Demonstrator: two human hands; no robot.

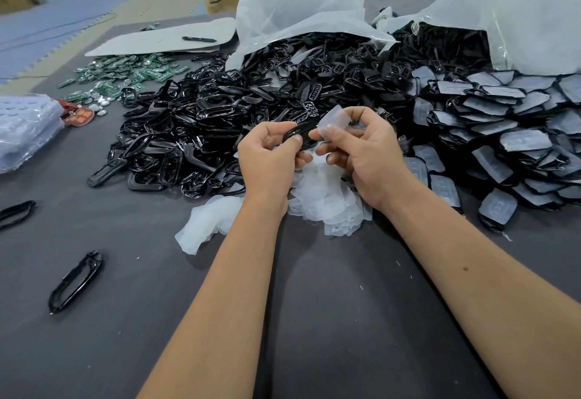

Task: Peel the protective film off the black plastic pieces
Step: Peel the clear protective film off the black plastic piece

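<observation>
The black plastic piece (297, 135) is being pinched steady by the left hand (267, 153) while the protective film (334, 122), seemingly half-freed, is being pinched by the right hand (361, 150) above the near heap of peeled films (327, 203).

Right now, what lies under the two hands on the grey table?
Under the left hand and right hand lies a heap of peeled translucent film pieces. The hands cover part of the heap.

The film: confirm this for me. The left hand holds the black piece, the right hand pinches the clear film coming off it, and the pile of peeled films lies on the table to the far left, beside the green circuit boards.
Wrong on one point. In the head view the pile of peeled films lies directly below the hands, not beside the green circuit boards. The rest stands: the left hand holds the black piece and the right hand pinches the clear film.
</observation>
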